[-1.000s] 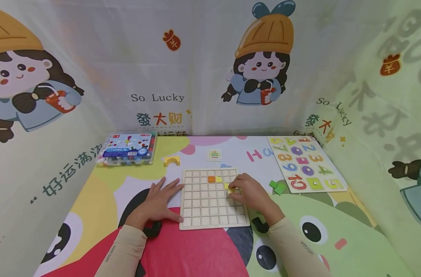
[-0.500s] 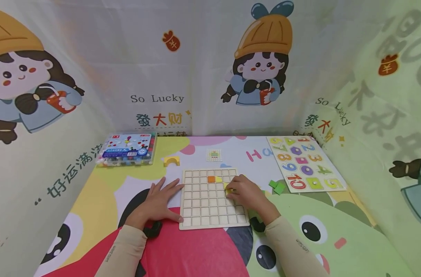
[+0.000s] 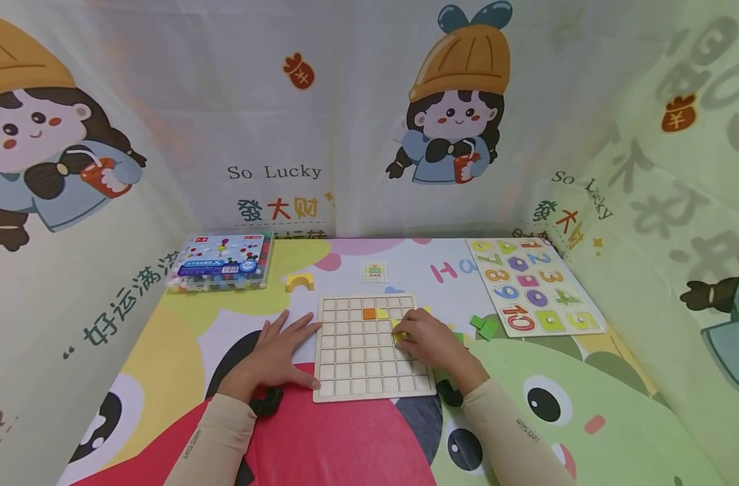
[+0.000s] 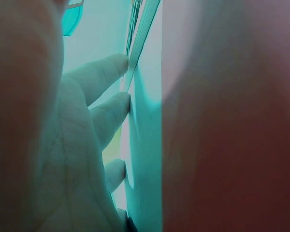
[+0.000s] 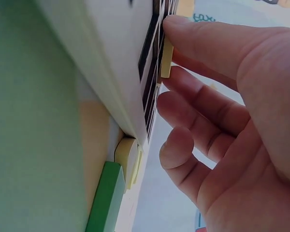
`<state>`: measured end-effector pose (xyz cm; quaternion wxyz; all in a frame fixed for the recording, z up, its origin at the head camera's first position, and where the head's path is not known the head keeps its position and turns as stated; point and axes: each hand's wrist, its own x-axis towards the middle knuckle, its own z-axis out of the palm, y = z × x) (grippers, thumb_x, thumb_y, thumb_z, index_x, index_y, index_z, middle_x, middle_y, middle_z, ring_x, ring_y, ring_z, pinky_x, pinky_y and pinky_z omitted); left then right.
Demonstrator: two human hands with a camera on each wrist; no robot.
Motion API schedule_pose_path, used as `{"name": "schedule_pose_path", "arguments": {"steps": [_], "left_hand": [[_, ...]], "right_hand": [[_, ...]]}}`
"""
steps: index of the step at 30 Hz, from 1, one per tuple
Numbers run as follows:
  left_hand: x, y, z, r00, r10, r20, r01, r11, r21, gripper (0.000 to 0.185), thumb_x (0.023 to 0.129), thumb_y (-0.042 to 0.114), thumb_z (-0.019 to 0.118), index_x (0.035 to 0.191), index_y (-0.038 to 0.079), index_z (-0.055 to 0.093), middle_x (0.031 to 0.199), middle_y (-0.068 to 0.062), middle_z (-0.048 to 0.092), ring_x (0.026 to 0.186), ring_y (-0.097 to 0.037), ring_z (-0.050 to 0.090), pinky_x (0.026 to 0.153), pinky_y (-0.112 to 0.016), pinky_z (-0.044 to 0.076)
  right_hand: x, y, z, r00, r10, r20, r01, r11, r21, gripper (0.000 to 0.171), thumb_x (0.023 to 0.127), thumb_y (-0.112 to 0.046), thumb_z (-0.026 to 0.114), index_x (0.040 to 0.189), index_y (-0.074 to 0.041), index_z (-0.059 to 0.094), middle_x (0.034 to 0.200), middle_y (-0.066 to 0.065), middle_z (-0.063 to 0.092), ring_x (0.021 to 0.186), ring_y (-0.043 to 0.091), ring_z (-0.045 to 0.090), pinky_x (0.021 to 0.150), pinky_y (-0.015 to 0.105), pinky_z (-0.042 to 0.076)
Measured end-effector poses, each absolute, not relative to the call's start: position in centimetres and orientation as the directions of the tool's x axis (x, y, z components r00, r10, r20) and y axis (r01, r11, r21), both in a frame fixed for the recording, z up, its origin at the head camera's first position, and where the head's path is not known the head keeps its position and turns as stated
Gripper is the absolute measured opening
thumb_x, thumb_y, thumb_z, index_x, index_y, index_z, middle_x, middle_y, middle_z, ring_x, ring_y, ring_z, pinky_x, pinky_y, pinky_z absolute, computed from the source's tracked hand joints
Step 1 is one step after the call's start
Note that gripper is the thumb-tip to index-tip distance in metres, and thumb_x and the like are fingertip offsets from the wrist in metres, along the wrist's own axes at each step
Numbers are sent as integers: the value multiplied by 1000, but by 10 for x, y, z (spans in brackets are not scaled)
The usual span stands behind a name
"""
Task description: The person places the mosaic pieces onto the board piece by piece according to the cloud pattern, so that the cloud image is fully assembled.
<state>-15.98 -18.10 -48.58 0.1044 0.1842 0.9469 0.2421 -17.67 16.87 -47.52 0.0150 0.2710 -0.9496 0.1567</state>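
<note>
A pale wooden grid board (image 3: 359, 370) lies on the printed tablecloth. An orange tile (image 3: 369, 314) and a yellow tile (image 3: 382, 313) sit side by side in its upper cells. Over the board's right side, my right hand (image 3: 439, 344) pinches another yellow tile (image 5: 167, 63) between thumb and finger, close against the grid. Its other fingers are loosely bent, and the hand covers some cells in the head view. My left hand (image 3: 272, 358) rests at the board's left edge with fingers spread, fingertips (image 4: 120, 104) right at the rim in the left wrist view.
Green tiles (image 3: 486, 328) lie right of the board, beside a number puzzle board (image 3: 548, 287). In the right wrist view, a yellow piece (image 5: 126, 157) and a green block (image 5: 106, 195) sit by the board's edge. Behind are a yellow arch block (image 3: 299, 281), pattern card (image 3: 374, 272) and plastic box (image 3: 223, 263).
My right hand has shifted slightly left over the board, bringing its yellow tile against the grid. The left hand stays in place at the board's edge.
</note>
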Motion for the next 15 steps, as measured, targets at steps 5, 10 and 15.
{"name": "schedule_pose_path", "arguments": {"steps": [5,10,15], "left_hand": [[-159,-181,-487,-910,400,-110,299,817,494,117,63,62,93,162,25,44,175,-6,31,162,-52,7,125,-78,3],[-159,-181,-487,-911,400,-106,300,815,495,117,63,61,93,162,25,44,175,-6,31,161,-52,8,125,-78,4],[-159,-180,-486,-911,398,-105,300,817,493,117,63,61,94,162,25,44,175,-6,31,161,-52,8,125,-78,4]], "right_hand": [[-175,169,-476,-845,-516,141,-534,801,-270,23,92,-21,85,114,-14,81,108,1,68,101,16,59,86,34,60],[-175,168,-477,-854,-504,129,-519,808,-278,24,92,-23,85,115,-15,81,109,0,69,102,14,59,88,34,60],[-176,167,-476,-864,-492,107,-500,815,-294,25,93,-23,84,116,-15,81,112,1,69,104,15,60,91,35,60]]}}
